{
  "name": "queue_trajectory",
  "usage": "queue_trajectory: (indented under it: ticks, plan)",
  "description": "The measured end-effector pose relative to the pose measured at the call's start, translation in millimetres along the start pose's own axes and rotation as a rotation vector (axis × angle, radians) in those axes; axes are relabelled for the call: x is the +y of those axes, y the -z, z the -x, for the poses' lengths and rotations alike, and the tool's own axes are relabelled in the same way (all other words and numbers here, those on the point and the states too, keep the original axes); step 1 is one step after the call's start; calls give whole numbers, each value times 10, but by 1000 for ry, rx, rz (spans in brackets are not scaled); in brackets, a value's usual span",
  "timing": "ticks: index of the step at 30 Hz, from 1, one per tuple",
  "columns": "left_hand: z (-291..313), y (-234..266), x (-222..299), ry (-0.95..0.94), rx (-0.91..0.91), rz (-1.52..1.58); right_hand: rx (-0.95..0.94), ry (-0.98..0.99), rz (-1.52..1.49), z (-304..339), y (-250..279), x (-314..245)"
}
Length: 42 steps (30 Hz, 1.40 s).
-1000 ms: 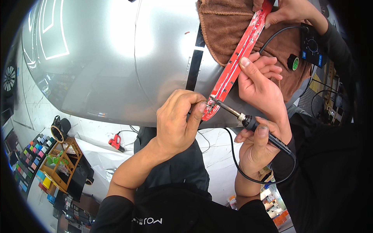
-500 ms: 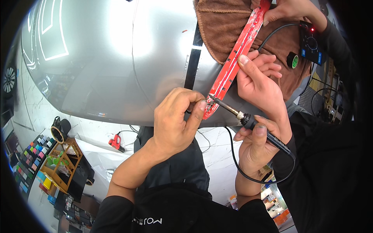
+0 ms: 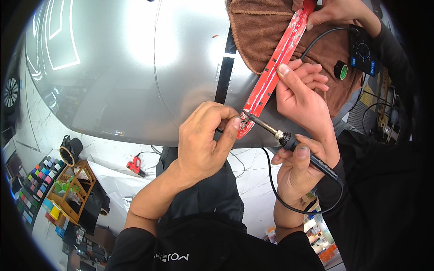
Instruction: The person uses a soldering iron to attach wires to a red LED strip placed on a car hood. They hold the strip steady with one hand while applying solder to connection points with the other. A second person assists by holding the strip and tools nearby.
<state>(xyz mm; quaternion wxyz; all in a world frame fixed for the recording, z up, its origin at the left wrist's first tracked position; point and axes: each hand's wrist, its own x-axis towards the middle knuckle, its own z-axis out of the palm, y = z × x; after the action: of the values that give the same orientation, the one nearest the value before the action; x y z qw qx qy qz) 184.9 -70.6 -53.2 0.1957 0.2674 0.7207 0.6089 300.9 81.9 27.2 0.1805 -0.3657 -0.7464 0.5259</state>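
1. Basically, everything centers on the lower end of the red strip, which slants from the top of the view down to the rim of the silver car panel, small dark marks along its length
2. Left hand: mostly curled, thumb and index fingertips brought together right at that lower end, next to some thin dark bits; too small to tell what, if anything, is pinched
3. Right hand: fingers closed around the handle of a soldering iron, thumb on it, iron pointing up-left
4. Iron tip sits over the strip, just beside the left fingertips; cannot tell if it makes contact
5. Black cable leaves the back of the handle and loops down past the right wrist
6. Co-worker's lower hand: thumb on the strip's right edge partway along, other fingers loosely spread; upper hand grips near the top end
7. Brown towel lies on the panel under the upper strip; black control box with dial is at its right edge, small round green-faced object just beside
8. Red power tool lies on the white floor, wooden shelf unit to its left
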Motion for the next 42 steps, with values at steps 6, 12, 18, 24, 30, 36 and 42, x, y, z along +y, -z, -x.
queue_trajectory:
  ticks: [6, 12, 18, 24, 30, 36, 42]
  plan:
    - [-12, -7, 2, 1, 19, 1, -2, 15, -27, 6, 0, 1]
    - [-33, -27, 9, 2, 57, 20, -5, 40, -114, 47, 3, 42]
    - [-40, -12, 33, 14, 51, 31, -10, 76, -269, 215, 62, 175]
    - [-31, -7, 17, 18, 51, 42, 46, 53, -223, 261, 34, 149]
    - [-36, 14, 29, 23, 40, 32, -11, 62, -255, 172, 46, 97]
    - [-37, 4, 21, 24, 39, 38, -11, 41, -247, 142, 18, 34]
    - [-42, 8, 37, 37, 36, 46, 8, 56, -251, 217, 63, 109]
